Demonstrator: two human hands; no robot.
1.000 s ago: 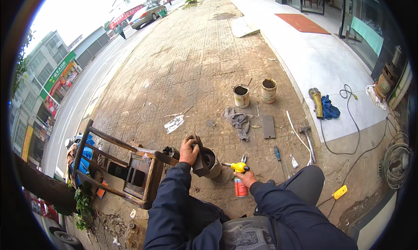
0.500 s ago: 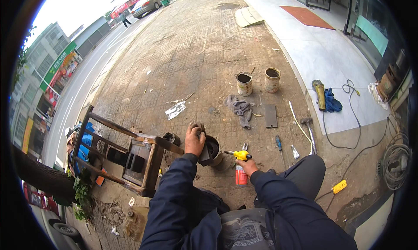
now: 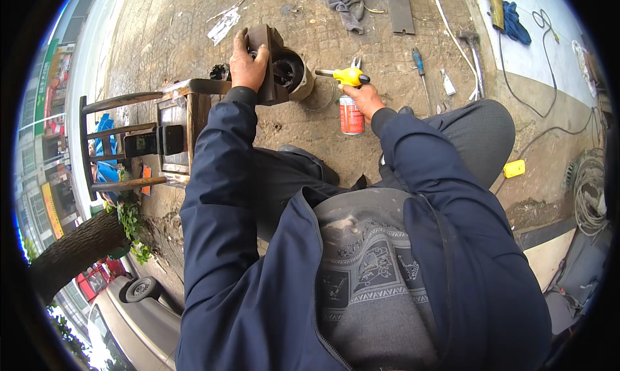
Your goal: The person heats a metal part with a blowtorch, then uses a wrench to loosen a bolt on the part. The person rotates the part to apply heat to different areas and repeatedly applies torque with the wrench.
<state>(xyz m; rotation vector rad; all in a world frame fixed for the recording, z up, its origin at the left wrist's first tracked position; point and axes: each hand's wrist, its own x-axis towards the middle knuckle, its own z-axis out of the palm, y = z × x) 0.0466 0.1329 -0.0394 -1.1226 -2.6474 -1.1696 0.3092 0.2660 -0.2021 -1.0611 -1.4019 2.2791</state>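
View has tipped down since the earlier frame: ground items sit higher, and two open tins have left the picture. Left to right: wooden chair (image 3: 173, 114); left hand (image 3: 248, 67), fingers clamped on a dark block (image 3: 272, 67) at the mouth of a bucket (image 3: 306, 87), contact unclear; yellow torch (image 3: 349, 76) atop a red can (image 3: 351, 117), nozzle toward the bucket, right hand (image 3: 366, 101) fingers wrapped on it; screwdriver (image 3: 419, 64), then hammer (image 3: 473, 38), on the ground. Stage, as judged: block gripped, not set down; no flame discernible; amount left cannot be told. Writing: green sign (image 3: 44, 87) and can label both printed, too small to read.
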